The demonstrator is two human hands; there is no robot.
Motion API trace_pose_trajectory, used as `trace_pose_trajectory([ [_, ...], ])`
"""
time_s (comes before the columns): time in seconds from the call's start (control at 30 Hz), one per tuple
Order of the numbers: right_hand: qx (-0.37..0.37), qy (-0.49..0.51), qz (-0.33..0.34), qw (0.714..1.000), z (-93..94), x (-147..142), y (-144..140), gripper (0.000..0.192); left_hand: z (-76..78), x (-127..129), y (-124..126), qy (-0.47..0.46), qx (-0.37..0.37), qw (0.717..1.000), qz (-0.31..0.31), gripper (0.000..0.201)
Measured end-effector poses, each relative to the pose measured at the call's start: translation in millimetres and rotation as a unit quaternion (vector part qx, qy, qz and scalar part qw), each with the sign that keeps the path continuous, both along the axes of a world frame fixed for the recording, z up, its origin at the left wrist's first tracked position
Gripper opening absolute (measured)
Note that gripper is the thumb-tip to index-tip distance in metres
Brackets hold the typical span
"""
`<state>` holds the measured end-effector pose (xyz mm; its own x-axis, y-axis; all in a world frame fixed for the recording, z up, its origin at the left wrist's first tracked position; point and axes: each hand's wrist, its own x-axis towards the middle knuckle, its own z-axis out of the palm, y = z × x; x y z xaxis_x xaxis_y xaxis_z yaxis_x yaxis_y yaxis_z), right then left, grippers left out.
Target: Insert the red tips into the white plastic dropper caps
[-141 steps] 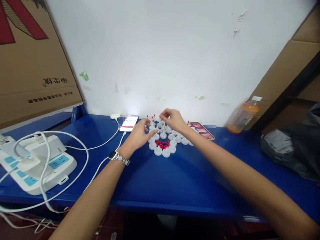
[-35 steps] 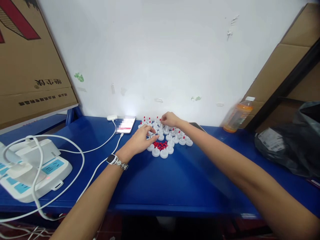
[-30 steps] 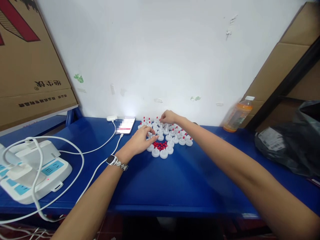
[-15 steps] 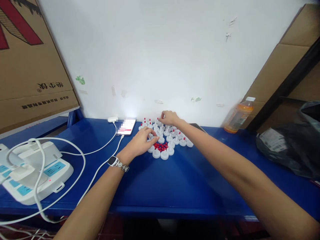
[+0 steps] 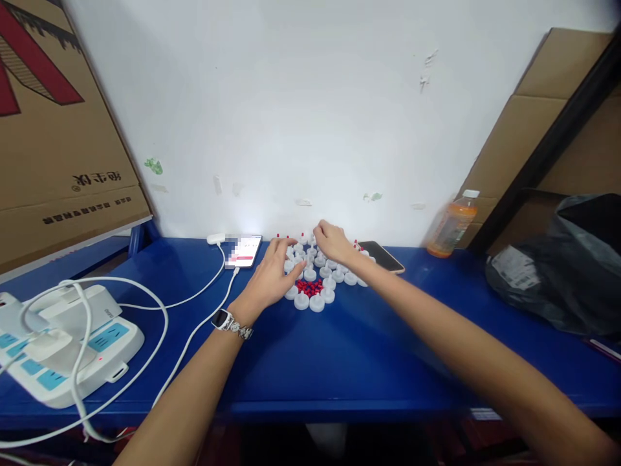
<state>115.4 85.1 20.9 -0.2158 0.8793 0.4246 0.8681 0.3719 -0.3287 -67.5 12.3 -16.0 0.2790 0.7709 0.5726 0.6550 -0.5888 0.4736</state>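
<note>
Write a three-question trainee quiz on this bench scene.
1. True or false: the lit phone lies left of the white caps.
2. What drink stands by the wall at right?
3. Which wrist bears the watch: A left, B right?

Key:
1. True.
2. The orange bottle.
3. A; the left hand and right hand both rest among the caps on the blue table.

White caps (image 5: 316, 302) around red pellets (image 5: 308, 287) (blue table (image 5: 339, 349), orange bottle (image 5: 451, 228))
</note>
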Motion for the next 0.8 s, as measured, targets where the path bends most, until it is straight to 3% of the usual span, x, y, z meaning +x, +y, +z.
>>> trace_pose_trajectory([
  [0.17,-0.021,0.192,0.104,0.976,-30.3,1.1,-58.1,0.041,1.7,17.6,-9.1,-0.020,-0.003,0.997,-0.071,0.040],
  [0.37,-0.039,0.325,0.131,0.936,-39.6,0.3,-69.0,0.048,9.4,22.7,-15.5,-0.038,-0.003,0.994,-0.099,0.035],
  [0.5,-0.037,0.341,0.129,0.930,-34.3,-2.2,-72.9,0.048,10.1,25.0,-16.1,-0.063,-0.017,0.992,-0.110,0.030],
  [0.67,-0.013,0.332,0.108,0.937,-26.9,8.9,-71.7,0.047,10.4,12.3,-3.7,-0.207,-0.097,0.967,-0.108,0.037],
  [0.8,-0.024,0.167,0.110,0.980,-24.4,24.5,-68.7,0.041,12.3,-5.9,4.6,-0.191,-0.090,0.975,-0.073,0.034],
])
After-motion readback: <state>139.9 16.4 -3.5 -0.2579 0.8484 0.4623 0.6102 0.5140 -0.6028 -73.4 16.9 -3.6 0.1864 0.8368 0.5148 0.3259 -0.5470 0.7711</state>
